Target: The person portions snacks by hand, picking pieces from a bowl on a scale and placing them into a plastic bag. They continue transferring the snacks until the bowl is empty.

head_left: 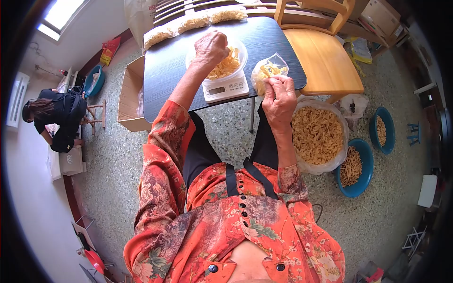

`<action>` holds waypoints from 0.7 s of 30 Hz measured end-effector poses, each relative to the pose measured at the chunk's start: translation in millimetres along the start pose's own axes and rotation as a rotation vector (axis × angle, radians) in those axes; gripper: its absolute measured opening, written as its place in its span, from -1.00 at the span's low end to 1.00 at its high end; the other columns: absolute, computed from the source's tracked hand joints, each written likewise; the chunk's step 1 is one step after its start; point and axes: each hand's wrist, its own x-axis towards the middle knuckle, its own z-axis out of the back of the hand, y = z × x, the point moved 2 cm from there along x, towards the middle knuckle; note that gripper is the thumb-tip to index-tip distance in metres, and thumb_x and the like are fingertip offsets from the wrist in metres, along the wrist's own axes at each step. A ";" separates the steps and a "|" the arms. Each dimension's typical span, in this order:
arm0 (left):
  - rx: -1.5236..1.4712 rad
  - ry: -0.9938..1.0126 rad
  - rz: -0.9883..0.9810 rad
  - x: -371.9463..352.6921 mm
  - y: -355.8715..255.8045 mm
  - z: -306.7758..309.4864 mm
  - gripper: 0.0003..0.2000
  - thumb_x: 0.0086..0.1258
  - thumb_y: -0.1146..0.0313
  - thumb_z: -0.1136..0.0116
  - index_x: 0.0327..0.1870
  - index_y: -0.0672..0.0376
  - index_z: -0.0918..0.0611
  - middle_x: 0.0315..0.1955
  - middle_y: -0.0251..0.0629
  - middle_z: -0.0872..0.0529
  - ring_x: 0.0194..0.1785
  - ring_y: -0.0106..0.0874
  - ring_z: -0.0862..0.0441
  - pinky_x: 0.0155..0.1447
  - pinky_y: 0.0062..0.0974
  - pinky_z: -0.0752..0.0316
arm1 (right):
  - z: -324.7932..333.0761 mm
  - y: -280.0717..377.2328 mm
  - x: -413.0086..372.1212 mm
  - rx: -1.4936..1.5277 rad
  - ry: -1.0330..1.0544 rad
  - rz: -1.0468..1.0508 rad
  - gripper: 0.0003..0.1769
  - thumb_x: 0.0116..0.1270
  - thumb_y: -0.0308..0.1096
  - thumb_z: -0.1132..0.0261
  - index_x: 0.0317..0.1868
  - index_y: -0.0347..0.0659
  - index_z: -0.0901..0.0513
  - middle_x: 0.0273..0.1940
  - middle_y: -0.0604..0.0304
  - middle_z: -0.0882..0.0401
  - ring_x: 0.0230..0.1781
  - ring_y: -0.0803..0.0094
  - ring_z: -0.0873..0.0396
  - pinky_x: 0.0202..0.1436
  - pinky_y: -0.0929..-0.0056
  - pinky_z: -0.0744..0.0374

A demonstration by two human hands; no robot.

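A white bowl with dried yellowish strips sits on a white digital kitchen scale at the table's near edge. My left hand is closed over the left part of the bowl; what its fingers hold, if anything, is hidden. To the right of the scale, my right hand pinches the edge of a clear plastic bag. Some of the same yellowish strips are inside that bag, which rests near the table's right corner.
Filled bags line the far edge of the dark table. A wooden chair stands right. A large lined container of strips and blue basins are on the floor. A cardboard box and another person are left.
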 end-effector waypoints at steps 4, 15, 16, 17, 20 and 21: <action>-0.067 -0.101 -0.038 -1.5 9.5 -6.1 -0.81 0.23 0.21 -0.41 -0.29 0.12 -0.81 -0.23 -0.17 -0.76 -0.12 -0.28 -0.73 -0.03 -0.27 -0.62 | -0.6 -1.6 -0.6 -0.013 0.014 0.010 -0.89 0.22 -0.54 -0.44 -0.24 -0.31 -0.72 -0.20 0.09 -0.62 -0.24 0.17 -0.69 -0.15 0.29 -0.69; -1.361 -0.300 0.146 -11.6 52.3 7.6 -0.84 0.34 0.37 -0.41 -0.23 0.28 -0.77 -0.44 -0.27 -0.77 -0.42 -0.56 -0.68 -0.37 -0.63 -0.60 | -2.7 0.6 -0.9 -0.001 0.010 0.012 -0.90 0.23 -0.53 -0.44 -0.24 -0.31 -0.72 -0.20 0.10 -0.62 -0.24 0.19 -0.70 -0.15 0.30 -0.70; -1.560 -0.300 0.229 -11.4 55.5 4.2 -0.84 0.34 0.41 -0.43 -0.26 0.34 -0.73 -0.41 -0.21 -0.76 -0.41 -0.51 -0.69 -0.37 -0.63 -0.64 | -2.8 0.9 -1.1 0.010 0.009 -0.001 -0.90 0.23 -0.53 -0.44 -0.25 -0.31 -0.72 -0.20 0.10 -0.62 -0.24 0.20 -0.70 -0.15 0.31 -0.70; -1.560 -0.301 0.229 -11.0 54.0 4.8 -0.84 0.34 0.41 -0.43 -0.26 0.34 -0.73 -0.41 -0.21 -0.76 -0.41 -0.51 -0.69 -0.37 -0.63 -0.64 | -2.7 1.1 -1.1 0.010 0.009 0.000 -0.90 0.23 -0.53 -0.44 -0.25 -0.31 -0.72 -0.20 0.10 -0.62 -0.24 0.20 -0.70 -0.15 0.31 -0.70; -1.760 -0.431 0.439 -10.1 55.9 3.0 -0.83 0.31 0.45 -0.45 -0.35 0.35 -0.68 -0.44 -0.22 -0.73 -0.40 -0.50 -0.71 -0.32 -0.62 -0.72 | -2.5 1.6 -0.5 0.003 0.013 0.011 -0.90 0.23 -0.53 -0.44 -0.25 -0.31 -0.72 -0.20 0.10 -0.62 -0.24 0.20 -0.70 -0.15 0.32 -0.70; -1.760 -0.431 0.439 -8.6 57.6 2.7 -0.83 0.31 0.45 -0.45 -0.35 0.35 -0.68 -0.44 -0.22 -0.73 -0.40 -0.50 -0.71 -0.32 -0.62 -0.72 | -2.5 1.6 -0.3 0.004 0.012 0.010 -0.90 0.23 -0.53 -0.44 -0.25 -0.31 -0.72 -0.20 0.10 -0.62 -0.24 0.20 -0.70 -0.15 0.31 -0.70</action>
